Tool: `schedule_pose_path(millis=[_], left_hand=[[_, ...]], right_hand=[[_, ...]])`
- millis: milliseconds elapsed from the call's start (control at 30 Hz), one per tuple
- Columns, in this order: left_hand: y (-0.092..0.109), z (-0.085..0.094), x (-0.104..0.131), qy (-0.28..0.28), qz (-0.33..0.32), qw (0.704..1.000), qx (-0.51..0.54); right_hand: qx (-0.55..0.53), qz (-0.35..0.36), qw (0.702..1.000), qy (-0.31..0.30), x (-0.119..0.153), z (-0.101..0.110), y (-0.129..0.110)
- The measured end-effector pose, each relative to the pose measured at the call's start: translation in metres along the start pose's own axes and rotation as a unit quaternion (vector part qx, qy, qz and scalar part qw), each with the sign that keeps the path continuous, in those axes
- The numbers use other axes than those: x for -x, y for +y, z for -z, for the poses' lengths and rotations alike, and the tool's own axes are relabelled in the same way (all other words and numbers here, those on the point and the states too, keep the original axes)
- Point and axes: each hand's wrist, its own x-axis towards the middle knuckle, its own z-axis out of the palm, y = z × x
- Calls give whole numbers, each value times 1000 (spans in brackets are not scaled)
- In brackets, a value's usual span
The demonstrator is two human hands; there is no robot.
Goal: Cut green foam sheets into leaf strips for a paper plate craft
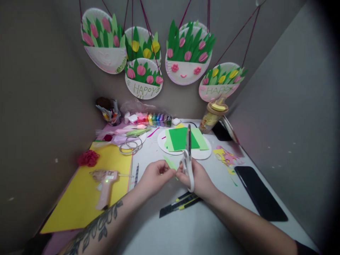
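Note:
My left hand [158, 177] is closed, pinching a narrow piece of light green paper [170, 162] between thumb and fingers. Close against it, my right hand [198, 177] is closed around a pair of white-handled scissors [187, 163], whose blades point up and away from me. The right fingertips also meet the lower end of the green paper. Just beyond the hands, dark green paper [183, 138] and light green sheets [201, 139] lie on white paper plates [204, 153]. Black and yellow craft knives [180, 204] rest on the table below my hands.
A pink glue gun [106, 187] with a green light lies on yellow paper [71, 198] at left, near a pencil [136, 174]. A black phone [260, 193], paper scraps [225, 156] and a lidded cup [213, 115] are right. Decorated plates [188, 72] hang behind.

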Motion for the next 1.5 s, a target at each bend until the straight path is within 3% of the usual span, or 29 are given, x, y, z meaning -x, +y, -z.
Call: schedule_pose_path(millis=[100, 200, 433, 767, 1500], left_hand=[[6, 11, 0, 79, -4, 995, 67], [13, 24, -2, 160, -29, 975, 154], [17, 29, -4, 202, -23, 936, 288], [14, 22, -3, 224, -21, 929, 294], [24, 21, 3, 235, -7, 955, 179]], right_hand=[[-34, -2, 999, -38, -1, 3, 2], [-74, -9, 990, -120, 0, 3, 3], [-19, -12, 968, -249, 9, -8, 0], [-4, -18, 969, -246, 12, -13, 13], [-10, -30, 969, -245, 11, -12, 12]])
